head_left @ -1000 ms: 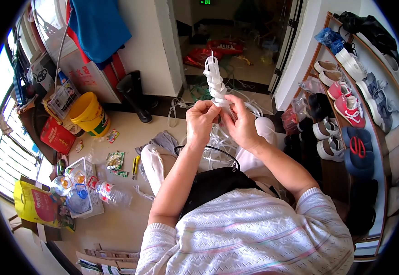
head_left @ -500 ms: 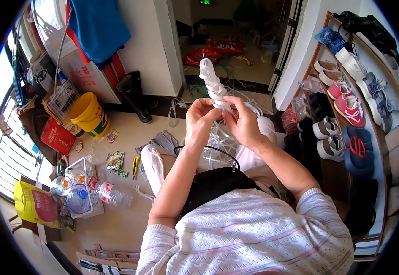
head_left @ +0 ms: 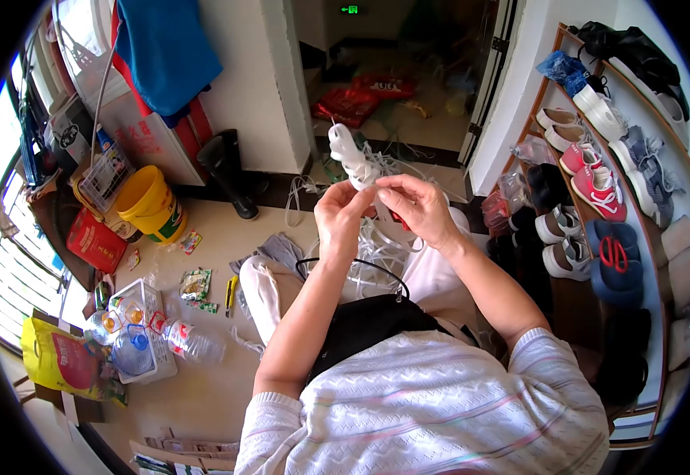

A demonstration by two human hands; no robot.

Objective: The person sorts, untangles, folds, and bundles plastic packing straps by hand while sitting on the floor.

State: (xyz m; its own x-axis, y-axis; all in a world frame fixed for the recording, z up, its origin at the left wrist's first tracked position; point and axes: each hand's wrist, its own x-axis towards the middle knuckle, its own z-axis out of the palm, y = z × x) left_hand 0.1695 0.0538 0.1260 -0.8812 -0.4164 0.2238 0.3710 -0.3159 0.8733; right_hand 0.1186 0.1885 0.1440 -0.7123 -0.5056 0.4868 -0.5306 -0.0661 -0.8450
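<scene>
A white plaited strap (head_left: 348,153), woven from flat strips, points up and away in front of me, its tip leaning left. My left hand (head_left: 340,220) is closed around its lower end. My right hand (head_left: 421,212) pinches at that same end with thumb and index finger, close to the left fingertips; the exact strip between them is too small to make out. Below the hands, a loose tangle of white strips (head_left: 372,255) lies between my legs. Something red shows under the right hand, partly hidden.
On the left stand a yellow bucket (head_left: 152,204) and a white basket (head_left: 152,360) with plastic bottles. A yellow utility knife (head_left: 231,295) lies on the floor by my leg. A shoe rack (head_left: 540,107) lines the right side; a doorway opens ahead.
The plaited strap has dropped lower and tipped further left, away from me. My left hand has shifted slightly left and down, while the right stays close beside it.
</scene>
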